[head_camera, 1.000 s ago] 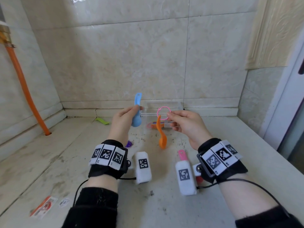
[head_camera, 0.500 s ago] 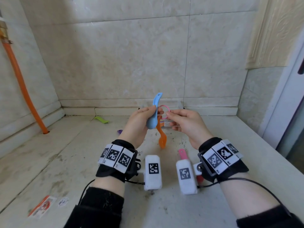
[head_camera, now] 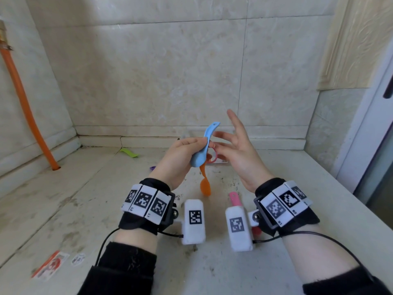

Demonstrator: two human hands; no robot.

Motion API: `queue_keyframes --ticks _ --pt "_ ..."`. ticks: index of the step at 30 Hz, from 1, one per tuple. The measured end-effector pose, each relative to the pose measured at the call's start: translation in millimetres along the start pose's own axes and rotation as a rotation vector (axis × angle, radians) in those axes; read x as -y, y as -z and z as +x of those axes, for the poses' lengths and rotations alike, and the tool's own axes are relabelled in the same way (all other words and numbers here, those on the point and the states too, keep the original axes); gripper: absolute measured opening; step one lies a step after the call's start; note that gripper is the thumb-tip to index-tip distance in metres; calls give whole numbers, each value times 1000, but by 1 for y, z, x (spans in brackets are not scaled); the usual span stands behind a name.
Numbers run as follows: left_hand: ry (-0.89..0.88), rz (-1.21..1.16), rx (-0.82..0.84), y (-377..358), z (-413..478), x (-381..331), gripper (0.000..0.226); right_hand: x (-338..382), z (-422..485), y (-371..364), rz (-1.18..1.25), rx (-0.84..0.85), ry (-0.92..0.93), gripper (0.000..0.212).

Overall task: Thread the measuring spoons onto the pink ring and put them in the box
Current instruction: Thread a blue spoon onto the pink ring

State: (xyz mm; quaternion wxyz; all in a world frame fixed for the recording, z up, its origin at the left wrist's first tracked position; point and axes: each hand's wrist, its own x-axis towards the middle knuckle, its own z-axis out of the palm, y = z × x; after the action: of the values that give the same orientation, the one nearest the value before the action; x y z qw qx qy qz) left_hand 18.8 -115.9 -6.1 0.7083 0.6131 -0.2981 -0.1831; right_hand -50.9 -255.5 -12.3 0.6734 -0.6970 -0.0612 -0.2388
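Handle of a pink spoon (head_camera: 235, 199) shows on the counter (head_camera: 63, 209) nearest me, between my wrists. Farther out my left hand (head_camera: 180, 158) pinches the blue spoon (head_camera: 202, 150) while my right hand (head_camera: 238, 154) spreads its fingers straight, thumb at the pink ring (head_camera: 215, 155) that carries the hanging orange spoon (head_camera: 205, 184). Clear box (head_camera: 221, 163) stands beyond them, by the wall.

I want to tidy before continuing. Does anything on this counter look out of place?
Nothing looks spilled or broken. Three spoons lie scattered: the green spoon far back, the purple spoon partly hidden behind the left hand, the pink spoon beside the right wristband. An orange wrapper lies at the front left.
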Motion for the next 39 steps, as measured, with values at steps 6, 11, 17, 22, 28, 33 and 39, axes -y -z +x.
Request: queue_keyframes --ticks 6,11,17,22,28,33,39 --pt "49 15 -6 -3 -1 -1 26 1 -1 -1 -73 39 12 36" --pt "57 3 0 -5 0 1 27 -1 -1 4 -165 -98 54 33" --pt "-12 -52 -47 1 3 5 29 -7 0 10 -124 -281 -7 12" --pt "-140 -3 -118 4 4 7 25 -9 3 11 -183 -363 -74 17" --pt "-193 70 -184 1 0 5 42 -8 3 10 -80 -333 -138 20" --pt "-195 204 -201 -1 -1 6 45 -5 2 7 98 -310 -126 15" --pt "-241 285 -323 0 2 4 22 0 2 3 219 -277 -126 23"
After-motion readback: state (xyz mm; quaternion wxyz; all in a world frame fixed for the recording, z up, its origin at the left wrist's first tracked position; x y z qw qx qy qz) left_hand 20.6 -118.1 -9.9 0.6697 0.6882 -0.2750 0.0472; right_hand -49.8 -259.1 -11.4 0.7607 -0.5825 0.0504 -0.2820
